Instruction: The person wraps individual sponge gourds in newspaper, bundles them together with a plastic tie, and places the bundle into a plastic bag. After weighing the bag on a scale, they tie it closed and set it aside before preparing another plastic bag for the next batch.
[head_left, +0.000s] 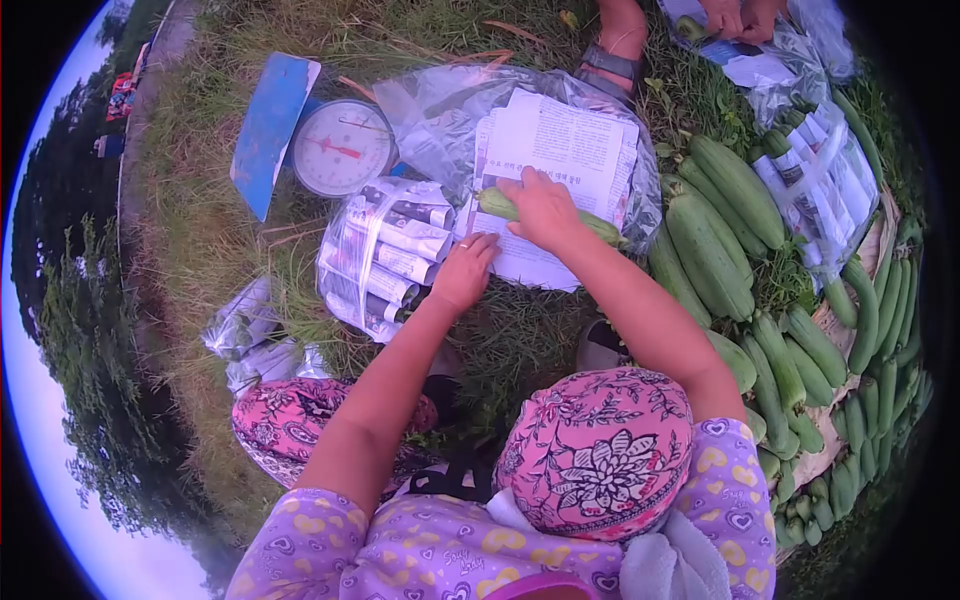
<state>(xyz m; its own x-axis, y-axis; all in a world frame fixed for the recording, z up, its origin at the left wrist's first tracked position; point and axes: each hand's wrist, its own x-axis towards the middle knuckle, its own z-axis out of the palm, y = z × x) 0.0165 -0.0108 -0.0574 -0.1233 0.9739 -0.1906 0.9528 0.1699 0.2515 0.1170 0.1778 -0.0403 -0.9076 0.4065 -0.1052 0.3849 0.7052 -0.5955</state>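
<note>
Here, the green squash (602, 229) lies beneath the right hand (543, 208).

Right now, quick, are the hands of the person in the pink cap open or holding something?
Left hand: at the edge of the newspaper; grip can't be told.
Right hand: over the green vegetable; grip can't be told.

Grass (215, 170) is what you've got out there, and on it sit the blue scale (343, 147), a bagged bundle of paper rolls (385, 262) and clear plastic (425, 105) beneath printed sheets (575, 125). Over on your right, big green squashes (705, 250) lie bunched together!
</note>
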